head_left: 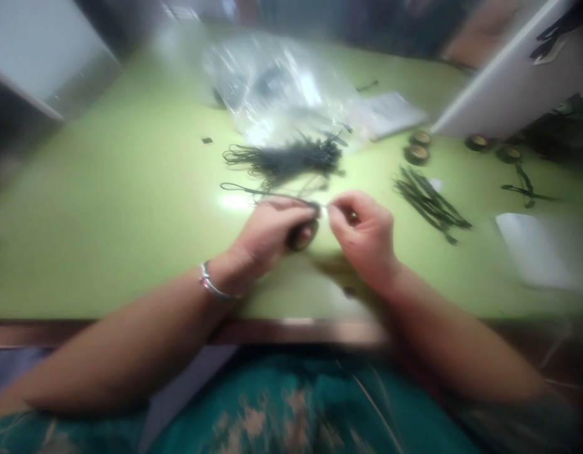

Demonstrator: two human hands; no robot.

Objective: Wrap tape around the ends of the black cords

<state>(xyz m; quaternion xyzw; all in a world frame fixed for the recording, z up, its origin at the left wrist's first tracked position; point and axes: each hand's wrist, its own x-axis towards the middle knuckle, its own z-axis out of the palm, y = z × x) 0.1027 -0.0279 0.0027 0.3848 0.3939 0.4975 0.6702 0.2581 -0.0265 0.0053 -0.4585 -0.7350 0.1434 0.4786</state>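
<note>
My left hand is closed around a roll of black tape and a thin black cord. The cord runs across the top of the fingers, and its looped end sticks out to the left. Just to the right, my right hand is closed in a pinch at the cord's other end. A small whitish spot shows between the two hands, too blurred to name. Beyond them lies a bundle of black looped cords on the green table.
Behind the bundle sits a clear plastic bag, with a white packet beside it. Several tape rolls and a group of dark cords lie to the right, near a white panel. A white sheet is farther right.
</note>
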